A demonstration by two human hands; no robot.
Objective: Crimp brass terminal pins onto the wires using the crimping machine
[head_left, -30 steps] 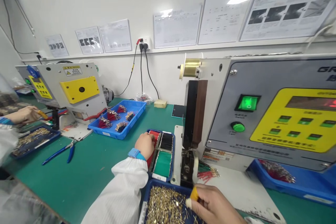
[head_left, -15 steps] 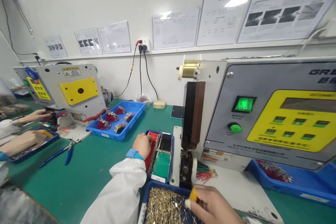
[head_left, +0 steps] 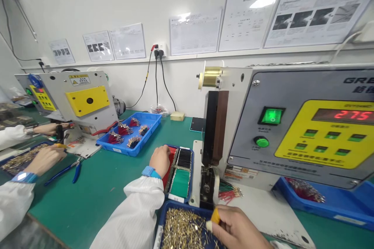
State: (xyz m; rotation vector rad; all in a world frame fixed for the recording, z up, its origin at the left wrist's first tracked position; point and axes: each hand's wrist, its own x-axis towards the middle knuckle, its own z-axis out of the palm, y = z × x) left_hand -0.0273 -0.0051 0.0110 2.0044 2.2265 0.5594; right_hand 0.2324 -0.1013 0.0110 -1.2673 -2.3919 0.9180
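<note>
My left hand (head_left: pixel 160 160) rests at the red wires (head_left: pixel 170 169) in a blue divided tray, its fingertips bent over them; whether they pinch a wire is hidden. Black wires (head_left: pixel 184 158) and green wires (head_left: pixel 180 183) fill the other compartments. Near the bottom, my right hand (head_left: pixel 238 227) is closed on a yellow-handled tool (head_left: pixel 215 216), above the right side of a blue tray of small gold pins (head_left: pixel 182 227). Just beyond that hand stands the black press head (head_left: pixel 207 190) of a machine whose display reads 275.
A blue tray (head_left: pixel 117 149) with wire bundles stands left of centre, blue pliers (head_left: pixel 76 171) nearby. At the far left, a co-worker's hands (head_left: pixel 48 158) are at a second machine (head_left: pixel 87 101). Another blue tray (head_left: pixel 336 212) sits at right, beneath the machine's panel (head_left: pixel 292 124).
My left hand has shifted very slightly up and right; my right hand stays put. The co-worker's nearer hand has moved right, off the pin tray. The display now shows red digits.
</note>
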